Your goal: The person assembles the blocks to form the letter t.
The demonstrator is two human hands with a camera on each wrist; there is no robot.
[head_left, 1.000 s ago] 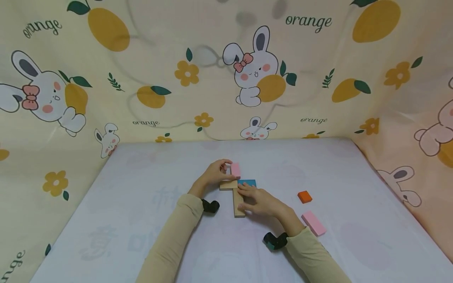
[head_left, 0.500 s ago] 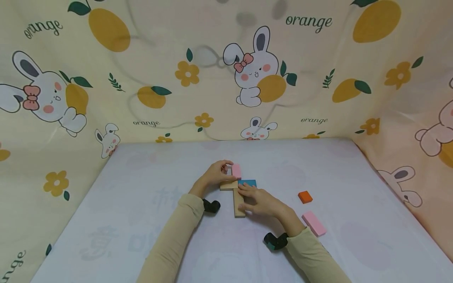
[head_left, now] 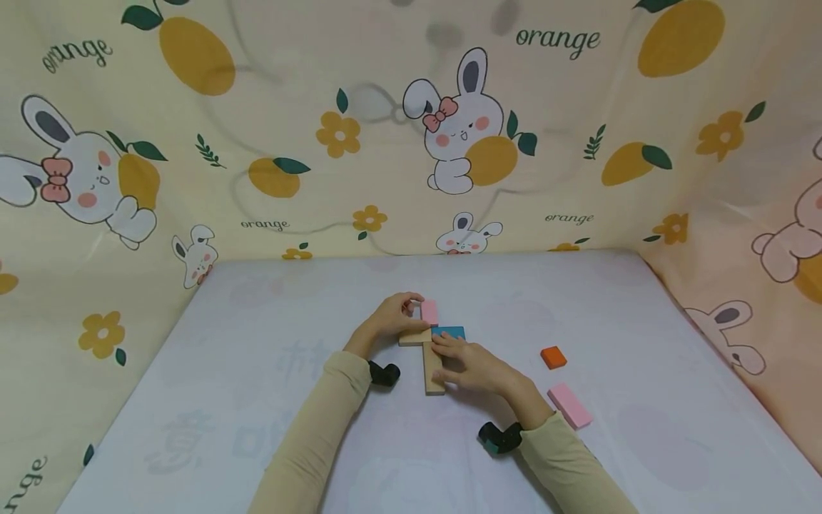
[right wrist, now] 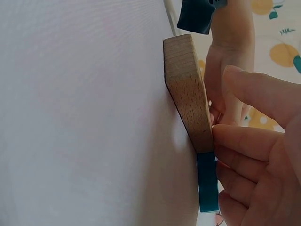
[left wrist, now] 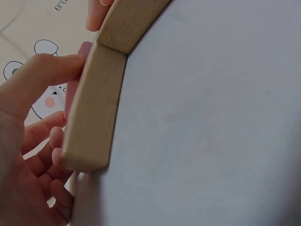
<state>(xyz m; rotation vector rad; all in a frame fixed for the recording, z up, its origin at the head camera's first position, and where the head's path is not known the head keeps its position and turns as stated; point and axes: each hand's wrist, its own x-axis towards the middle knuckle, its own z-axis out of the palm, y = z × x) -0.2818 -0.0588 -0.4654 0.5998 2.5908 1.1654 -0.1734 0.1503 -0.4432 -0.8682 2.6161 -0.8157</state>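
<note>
Pink block (head_left: 429, 312) pinched by the left hand (head_left: 389, 314), thumb at its near end, a fingertip at its far end; it sits just beyond the meeting point of the crosswise wooden block (head_left: 413, 338) and the blue block (head_left: 453, 331); whether it touches either, cannot tell; lengthwise wooden block (head_left: 433, 373) runs from that meeting point toward the person, its far end against the crosswise one, as the left wrist view shows; right hand (head_left: 472, 365) has its fingers extended, not curled round anything, fingertips resting at the blue block and the top of the lengthwise block, thumb over the latter; orange block (head_left: 554, 358) lies apart to the right; second pink block (head_left: 569, 405) lies slantwise nearer the person; all on a white-covered tabletop (head_left: 359, 457); beige sleeves (head_left: 308, 435) on both arms, a dark device (head_left: 385, 375) at each wrist; behind, a cream backdrop (head_left: 385, 43) printed with rabbits, oranges and flowers.
</note>
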